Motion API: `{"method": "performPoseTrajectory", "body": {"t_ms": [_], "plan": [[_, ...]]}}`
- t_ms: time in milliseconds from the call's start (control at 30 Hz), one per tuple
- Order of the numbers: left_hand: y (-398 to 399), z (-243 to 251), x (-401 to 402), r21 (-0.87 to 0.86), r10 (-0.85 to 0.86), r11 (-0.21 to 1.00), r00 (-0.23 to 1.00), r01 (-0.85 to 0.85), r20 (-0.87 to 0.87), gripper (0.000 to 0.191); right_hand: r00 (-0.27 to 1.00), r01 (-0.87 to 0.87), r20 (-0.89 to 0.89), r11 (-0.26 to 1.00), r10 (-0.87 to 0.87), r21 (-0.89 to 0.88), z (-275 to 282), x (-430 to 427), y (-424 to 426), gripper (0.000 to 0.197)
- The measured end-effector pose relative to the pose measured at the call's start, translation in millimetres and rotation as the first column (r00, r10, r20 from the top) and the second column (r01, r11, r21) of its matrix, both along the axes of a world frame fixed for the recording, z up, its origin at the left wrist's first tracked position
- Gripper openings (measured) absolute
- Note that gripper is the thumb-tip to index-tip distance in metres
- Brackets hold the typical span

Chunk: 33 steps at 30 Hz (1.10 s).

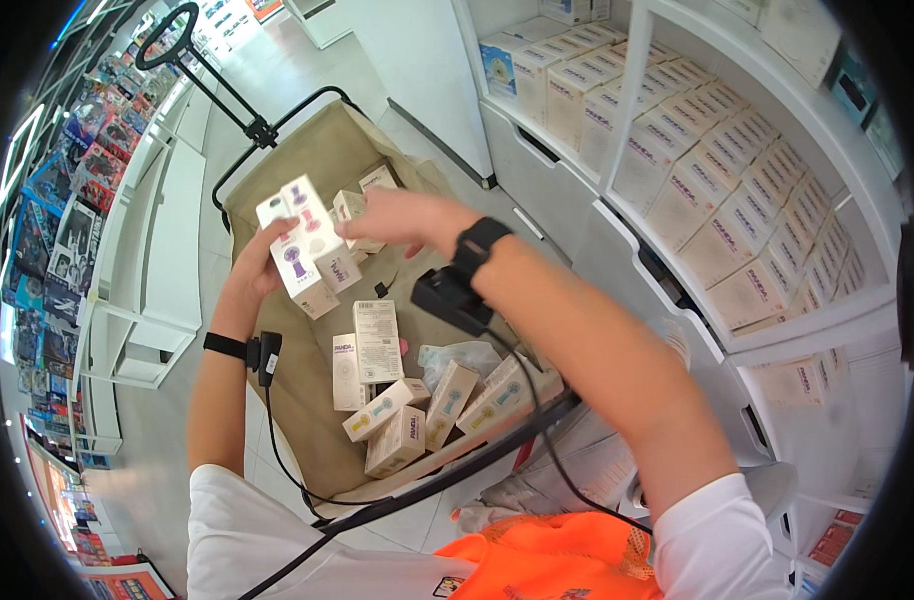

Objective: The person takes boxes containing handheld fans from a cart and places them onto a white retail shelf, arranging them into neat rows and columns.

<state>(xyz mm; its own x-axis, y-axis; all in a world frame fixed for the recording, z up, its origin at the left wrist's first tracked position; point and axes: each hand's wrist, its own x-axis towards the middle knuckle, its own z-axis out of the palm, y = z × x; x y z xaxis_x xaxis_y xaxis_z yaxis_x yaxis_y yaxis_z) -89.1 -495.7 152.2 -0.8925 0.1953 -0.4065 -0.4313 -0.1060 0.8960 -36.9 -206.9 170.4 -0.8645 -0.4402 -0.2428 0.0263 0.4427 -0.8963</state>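
My left hand (265, 255) grips two white cardboard fan boxes (307, 247) side by side, above a folding cart with a tan fabric liner (277, 375). At the right edge of these boxes is my right hand (378, 217), its fingers bent; whether it touches them cannot be told. Beyond the right hand, more small boxes (376, 178) lie at the cart's far end. Several white fan boxes (378, 341) lie loosely at the near end, some upright and some tilted, beside a clear plastic bag (457, 358). A small black object (382, 289) rests on the liner between both groups.
White shelves (614, 187) on the right hold rows of similar boxes (727, 232), above grey drawers (592, 240). The cart's black handle (190, 60) rises at the far left. Display racks with colourful packages (74, 217) stand on the left. Black cables (277, 450) run from devices on both wrists.
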Motion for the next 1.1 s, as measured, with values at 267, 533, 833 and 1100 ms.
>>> {"method": "performPoseTrajectory", "body": {"t_ms": [267,533,833,1100], "plan": [[210,88,114,0.123,-0.374,0.894,0.868,0.431,-0.325,0.071,0.898,0.252,-0.285,0.923,-0.335,-0.291,60,163,142,0.112],[391,79,196,-0.418,-0.641,0.602,0.098,0.681,-0.762,0.144,0.832,0.550,0.481,0.528,-0.277,-0.647,48,383,289,0.075],[522,54,345,-0.825,-0.631,0.259,-0.558,0.502,-0.538,0.115,0.690,0.712,0.596,0.239,-0.410,-0.660,-14,527,355,0.083],[593,29,433,-0.745,-0.428,0.287,-0.616,0.602,-0.662,0.114,0.519,0.797,0.622,0.069,-0.587,-0.600,-38,618,404,0.101]]}}
